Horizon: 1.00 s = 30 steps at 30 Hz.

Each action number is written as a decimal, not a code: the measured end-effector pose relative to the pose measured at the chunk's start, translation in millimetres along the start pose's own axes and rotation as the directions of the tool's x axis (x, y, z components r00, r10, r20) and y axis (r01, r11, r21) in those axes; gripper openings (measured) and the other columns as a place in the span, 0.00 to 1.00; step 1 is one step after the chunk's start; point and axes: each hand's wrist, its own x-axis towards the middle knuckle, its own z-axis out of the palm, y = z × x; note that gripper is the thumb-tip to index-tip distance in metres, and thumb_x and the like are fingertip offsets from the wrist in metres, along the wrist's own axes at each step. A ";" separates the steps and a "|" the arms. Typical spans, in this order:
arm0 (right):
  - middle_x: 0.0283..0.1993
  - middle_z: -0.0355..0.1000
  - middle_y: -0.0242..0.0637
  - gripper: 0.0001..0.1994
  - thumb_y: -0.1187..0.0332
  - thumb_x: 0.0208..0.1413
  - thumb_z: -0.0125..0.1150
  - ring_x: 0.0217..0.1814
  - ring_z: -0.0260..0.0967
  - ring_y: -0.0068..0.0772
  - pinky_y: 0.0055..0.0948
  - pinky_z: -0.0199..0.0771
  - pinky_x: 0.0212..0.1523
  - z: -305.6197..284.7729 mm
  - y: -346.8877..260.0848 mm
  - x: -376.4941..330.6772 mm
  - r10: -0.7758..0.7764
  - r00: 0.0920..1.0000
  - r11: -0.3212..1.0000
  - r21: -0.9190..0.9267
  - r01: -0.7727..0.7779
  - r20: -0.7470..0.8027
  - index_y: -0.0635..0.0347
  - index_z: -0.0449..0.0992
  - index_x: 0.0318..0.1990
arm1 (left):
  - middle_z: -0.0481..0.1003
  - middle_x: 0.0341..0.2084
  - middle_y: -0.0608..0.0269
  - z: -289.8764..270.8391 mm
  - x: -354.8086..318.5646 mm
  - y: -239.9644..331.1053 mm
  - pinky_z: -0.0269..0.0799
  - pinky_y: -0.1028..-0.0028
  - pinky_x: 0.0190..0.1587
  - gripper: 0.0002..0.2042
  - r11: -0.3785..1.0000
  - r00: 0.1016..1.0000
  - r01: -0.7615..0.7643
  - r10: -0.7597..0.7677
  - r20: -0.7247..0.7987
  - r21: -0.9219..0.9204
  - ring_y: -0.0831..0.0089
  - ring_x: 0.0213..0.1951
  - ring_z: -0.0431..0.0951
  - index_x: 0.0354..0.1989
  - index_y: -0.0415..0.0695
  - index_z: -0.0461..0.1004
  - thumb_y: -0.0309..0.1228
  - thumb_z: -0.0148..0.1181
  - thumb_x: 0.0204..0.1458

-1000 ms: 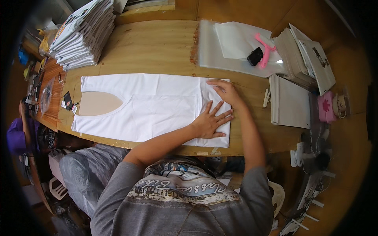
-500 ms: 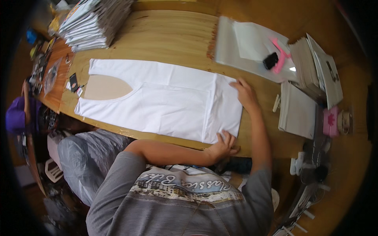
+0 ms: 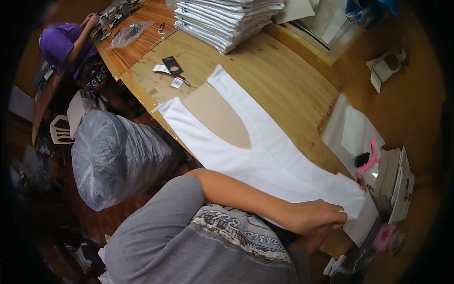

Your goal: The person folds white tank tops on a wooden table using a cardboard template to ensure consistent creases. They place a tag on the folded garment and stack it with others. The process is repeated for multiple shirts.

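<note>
A white tank top (image 3: pixel 283 165) lies at a slant across the table, with a beige board (image 3: pixel 220 113) showing in its neck opening. My left hand (image 3: pixel 319 217) is closed on the near corner of its hem, fingers pinched around the cloth. At the hem's far corner, my right hand (image 3: pixel 360 181) grips the cloth; only some fingers show, the rest being hidden behind the fabric. The hem end looks raised off the table. Beyond the straps lie a black hang tag (image 3: pixel 172 66) and small white labels (image 3: pixel 177 83).
A tall stack of folded white garments (image 3: pixel 222 23) stands at the back. To the right are a clear plastic sheet (image 3: pixel 338 123), a pink tool (image 3: pixel 370 156) and upright pads (image 3: pixel 385 175). A bulging grey plastic bag (image 3: pixel 113 156) is at left. A person in purple (image 3: pixel 61 45) works farther off.
My view has swung left. My hands, earlier resting at the hem corners, now grip the hem and have lifted that end of the tank top.
</note>
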 end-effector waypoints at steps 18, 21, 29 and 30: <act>0.23 0.67 0.35 0.10 0.66 0.45 0.57 0.25 0.60 0.24 0.22 0.60 0.29 282.4 228.8 99.7 0.833 0.412 0.534 -0.730 -0.426 0.369 0.64 0.70 0.32 | 0.70 0.23 0.55 -127.1 -263.5 -38.8 0.68 0.75 0.24 0.12 0.657 -0.127 0.588 -0.501 -0.856 -0.471 0.71 0.23 0.72 0.36 0.34 0.63 0.29 0.54 0.46; 0.23 0.68 0.41 0.11 0.64 0.46 0.55 0.26 0.63 0.34 0.28 0.62 0.31 295.0 214.5 91.2 0.752 0.591 0.556 -0.763 -0.329 0.292 0.59 0.70 0.36 | 0.68 0.15 0.44 -129.1 -261.0 -42.8 0.64 0.67 0.21 0.12 0.506 0.003 0.852 -0.256 -0.967 -0.132 0.59 0.17 0.71 0.32 0.32 0.60 0.30 0.50 0.48; 0.33 0.70 0.47 0.16 0.57 0.45 0.54 0.37 0.66 0.47 0.39 0.63 0.36 298.4 205.4 83.6 0.750 0.632 0.410 -0.887 -0.213 0.195 0.55 0.69 0.40 | 0.69 0.25 0.38 -137.7 -258.8 -49.1 0.64 0.63 0.27 0.11 0.530 -0.022 0.832 -0.260 -0.965 -0.162 0.47 0.28 0.71 0.38 0.34 0.53 0.26 0.44 0.50; 0.34 0.70 0.47 0.17 0.57 0.44 0.55 0.36 0.66 0.47 0.39 0.63 0.36 287.5 207.0 84.2 0.747 0.638 0.430 -0.867 -0.251 0.186 0.56 0.69 0.40 | 0.69 0.26 0.37 -139.8 -256.3 -52.0 0.64 0.63 0.28 0.11 0.555 -0.009 0.816 -0.268 -0.963 -0.161 0.45 0.30 0.70 0.39 0.34 0.53 0.25 0.44 0.50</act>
